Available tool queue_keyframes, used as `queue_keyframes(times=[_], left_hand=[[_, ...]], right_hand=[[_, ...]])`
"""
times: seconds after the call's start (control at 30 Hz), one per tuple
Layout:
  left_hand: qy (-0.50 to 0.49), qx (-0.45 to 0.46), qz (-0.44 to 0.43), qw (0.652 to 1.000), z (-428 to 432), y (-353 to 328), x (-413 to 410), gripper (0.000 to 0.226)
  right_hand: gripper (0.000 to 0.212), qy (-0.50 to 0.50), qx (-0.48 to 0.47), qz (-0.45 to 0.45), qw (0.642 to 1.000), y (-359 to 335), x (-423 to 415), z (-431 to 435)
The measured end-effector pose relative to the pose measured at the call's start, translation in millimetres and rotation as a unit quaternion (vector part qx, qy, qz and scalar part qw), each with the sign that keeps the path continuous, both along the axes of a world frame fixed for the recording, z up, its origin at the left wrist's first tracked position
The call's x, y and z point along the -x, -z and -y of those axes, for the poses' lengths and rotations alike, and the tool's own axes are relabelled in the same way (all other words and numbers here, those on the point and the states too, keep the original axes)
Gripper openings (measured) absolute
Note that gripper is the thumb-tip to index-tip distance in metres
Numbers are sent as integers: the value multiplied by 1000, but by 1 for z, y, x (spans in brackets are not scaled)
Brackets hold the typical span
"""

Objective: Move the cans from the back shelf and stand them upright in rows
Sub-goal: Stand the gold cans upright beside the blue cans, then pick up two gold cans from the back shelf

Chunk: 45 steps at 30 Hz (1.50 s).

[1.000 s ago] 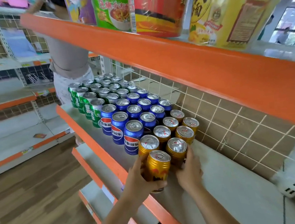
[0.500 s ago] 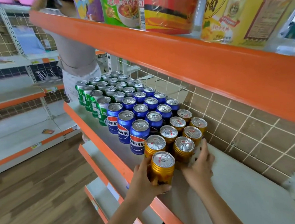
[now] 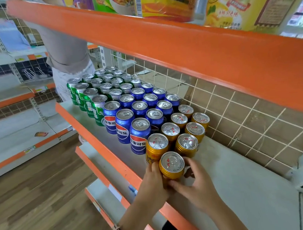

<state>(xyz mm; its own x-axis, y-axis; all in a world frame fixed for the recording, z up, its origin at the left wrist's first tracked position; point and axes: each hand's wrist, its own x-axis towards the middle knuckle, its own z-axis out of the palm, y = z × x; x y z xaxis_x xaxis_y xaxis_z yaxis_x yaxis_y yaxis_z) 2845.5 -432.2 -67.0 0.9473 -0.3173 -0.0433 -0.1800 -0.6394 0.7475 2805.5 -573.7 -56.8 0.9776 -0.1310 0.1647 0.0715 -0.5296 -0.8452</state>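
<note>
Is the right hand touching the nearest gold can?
Touching. The head view shows the right hand curled round the nearest gold can, thumb across its front, while the left hand grips its other side.

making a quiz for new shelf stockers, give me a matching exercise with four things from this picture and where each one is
Things:
1. green cans
2. blue Pepsi cans
3. front gold can
4. noodle packs

Places:
A. gripped by the left hand and the right hand
B. on the upper shelf
C. farthest of the cans
D. between the other two can colours

Pairs: 1-C, 2-D, 3-A, 4-B
</note>
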Motion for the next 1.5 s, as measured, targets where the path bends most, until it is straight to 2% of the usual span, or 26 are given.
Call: queue_keyframes(times=[0.07,0.2,0.3,0.47,0.63,0.7,0.77,0.87,1.0,1.2,1.5], left_hand=[[11,15,10,1000,-3,1,1,71],[-30,113,-17,993,-12,5,-1,47],[-41,123,-40,991,-17,9,-5,25],[-36,127,-14,991,-15,7,-7,22],[-7,116,-17,993,-19,13,-9,24],[12,103,-9,995,-20,9,-6,17],[65,92,-16,993,-16,4,3,21],[145,109,-74,981,-5,1,16,10],[209,120,-104,965,21,-1,14,23],[255,112,-110,954,74,-12,32,53],[360,121,-109,918,147,-36,116,65]], right_hand=[[65,23,15,1,1000,2,0,-1],[80,99,36,17,994,6,-2,-1],[73,139,47,33,989,8,-5,-7],[66,189,6,41,981,17,-6,-21],[69,218,-16,8,976,20,-7,-33],[77,213,-25,-13,977,19,-7,-33],[85,201,-27,-38,979,16,-4,-27],[68,205,-26,-62,977,9,7,-15],[43,271,-48,-61,959,7,34,2],[56,358,5,-105,928,-2,95,41],[61,462,60,-119,877,-28,209,84]])
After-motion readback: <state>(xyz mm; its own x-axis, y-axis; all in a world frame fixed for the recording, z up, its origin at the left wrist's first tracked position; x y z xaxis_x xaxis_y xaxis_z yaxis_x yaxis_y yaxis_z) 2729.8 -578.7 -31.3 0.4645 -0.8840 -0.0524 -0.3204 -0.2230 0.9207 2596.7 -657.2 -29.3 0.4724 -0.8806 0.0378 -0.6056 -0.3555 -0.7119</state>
